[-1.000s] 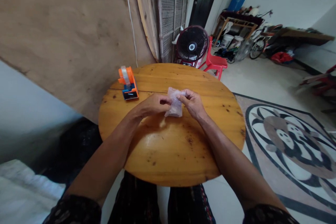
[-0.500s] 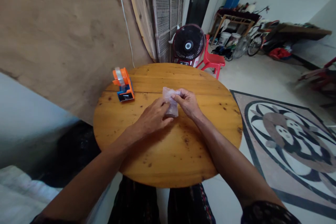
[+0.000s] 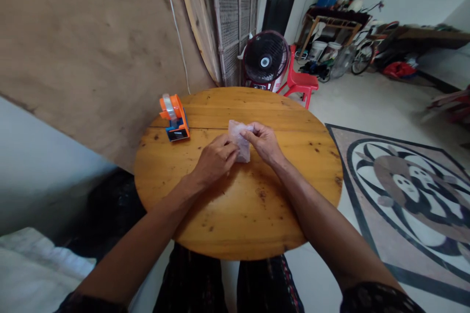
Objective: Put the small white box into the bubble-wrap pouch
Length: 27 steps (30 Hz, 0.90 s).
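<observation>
Right hand (image 3: 265,144) pinches pale crinkly packet (image 3: 243,154) at its upper right, over the middle of desk (image 3: 235,225), left hand (image 3: 215,160) curled against its left side, can't tell if gripping, so flimsy-looking packet could slip or unfold if right pinch loosens.

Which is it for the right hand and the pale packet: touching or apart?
Touching: the head view shows the right hand gripping the pale packet, its thumb lying over the packet's upper right part.
</observation>
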Motion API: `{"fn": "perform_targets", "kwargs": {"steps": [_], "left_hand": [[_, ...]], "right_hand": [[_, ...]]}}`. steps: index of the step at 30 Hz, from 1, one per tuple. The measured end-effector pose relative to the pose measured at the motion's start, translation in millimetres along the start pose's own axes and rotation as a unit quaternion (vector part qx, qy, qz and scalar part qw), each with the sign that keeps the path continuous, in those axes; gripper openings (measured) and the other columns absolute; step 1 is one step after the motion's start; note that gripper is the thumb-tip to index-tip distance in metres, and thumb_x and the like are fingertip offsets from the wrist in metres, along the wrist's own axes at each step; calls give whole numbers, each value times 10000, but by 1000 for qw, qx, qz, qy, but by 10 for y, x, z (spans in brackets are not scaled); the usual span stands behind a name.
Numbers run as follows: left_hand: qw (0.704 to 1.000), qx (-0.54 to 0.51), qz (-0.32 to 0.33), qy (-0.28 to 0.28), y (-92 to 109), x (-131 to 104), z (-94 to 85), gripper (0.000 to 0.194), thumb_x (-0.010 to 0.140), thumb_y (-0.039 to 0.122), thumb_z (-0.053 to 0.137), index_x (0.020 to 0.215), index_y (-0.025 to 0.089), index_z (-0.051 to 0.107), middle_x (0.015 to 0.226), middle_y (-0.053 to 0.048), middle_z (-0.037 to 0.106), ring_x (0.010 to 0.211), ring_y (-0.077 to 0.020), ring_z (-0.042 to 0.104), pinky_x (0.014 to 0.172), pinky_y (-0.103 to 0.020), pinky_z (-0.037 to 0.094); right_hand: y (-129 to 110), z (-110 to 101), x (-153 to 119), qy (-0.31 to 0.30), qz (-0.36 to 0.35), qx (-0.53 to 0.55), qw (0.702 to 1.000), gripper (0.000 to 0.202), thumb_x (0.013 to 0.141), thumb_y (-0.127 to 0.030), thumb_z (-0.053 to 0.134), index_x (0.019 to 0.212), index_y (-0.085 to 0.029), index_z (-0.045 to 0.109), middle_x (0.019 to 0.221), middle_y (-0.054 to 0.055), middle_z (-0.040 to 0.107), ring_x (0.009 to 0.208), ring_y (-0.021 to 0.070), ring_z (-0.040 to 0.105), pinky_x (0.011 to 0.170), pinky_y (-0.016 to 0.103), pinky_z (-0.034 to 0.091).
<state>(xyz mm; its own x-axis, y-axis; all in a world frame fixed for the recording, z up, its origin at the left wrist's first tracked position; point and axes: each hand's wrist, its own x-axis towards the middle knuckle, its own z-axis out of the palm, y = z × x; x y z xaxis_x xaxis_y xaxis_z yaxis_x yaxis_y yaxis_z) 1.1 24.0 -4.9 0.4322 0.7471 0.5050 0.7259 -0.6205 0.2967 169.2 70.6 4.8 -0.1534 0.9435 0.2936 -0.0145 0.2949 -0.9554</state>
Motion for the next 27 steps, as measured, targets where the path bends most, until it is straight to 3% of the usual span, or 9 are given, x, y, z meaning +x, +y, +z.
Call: {"fn": "perform_targets", "kwargs": {"steps": [6,12,17,22,24,27], "left_hand": [[999,-36,0,6,2,-8,0,225,855,155,487,890,164,710,869,-73,608,817,-176,566,761,-296,465],[995,-72,-57,24,7,-6,8,183,871,156,490,917,167,666,842,-47,621,787,-167,561,731,-287,446],[994,-52,-86,41,56,5,-10,129,867,193,511,817,184,630,842,-39,608,798,-170,552,731,-289,431],[994,-47,-96,17,117,-5,-11,87,802,183,532,769,183,612,762,-31,607,720,-165,541,674,-288,413],[995,-33,-93,13,162,-10,-14,75,778,239,581,792,178,622,779,-42,616,717,-172,548,670,-294,413],[995,17,-97,13,227,-9,-8,266,768,427,648,832,169,636,823,-71,624,732,-200,560,655,-312,405]], "right_hand": [[-3,-3,-14,3,-1,-6,1000,417,633,-559,769,644,-202,554,597,-43,480,580,99,406,549,241,346],[-9,4,-23,3,3,-1,1000,413,629,-550,776,656,-198,561,606,-41,480,575,97,405,542,241,341],[-18,13,-21,5,7,-6,1000,429,624,-568,770,648,-202,549,605,-40,480,582,101,414,544,242,347],[-13,16,-17,2,5,-13,1000,440,633,-578,758,632,-200,532,599,-42,468,576,97,405,537,239,339],[-8,18,-19,5,3,-11,1000,441,637,-577,756,624,-201,526,597,-41,465,573,96,406,534,240,338],[0,24,-22,10,8,1,1000,433,626,-565,770,632,-201,536,597,-42,472,575,98,410,535,241,340]]}}
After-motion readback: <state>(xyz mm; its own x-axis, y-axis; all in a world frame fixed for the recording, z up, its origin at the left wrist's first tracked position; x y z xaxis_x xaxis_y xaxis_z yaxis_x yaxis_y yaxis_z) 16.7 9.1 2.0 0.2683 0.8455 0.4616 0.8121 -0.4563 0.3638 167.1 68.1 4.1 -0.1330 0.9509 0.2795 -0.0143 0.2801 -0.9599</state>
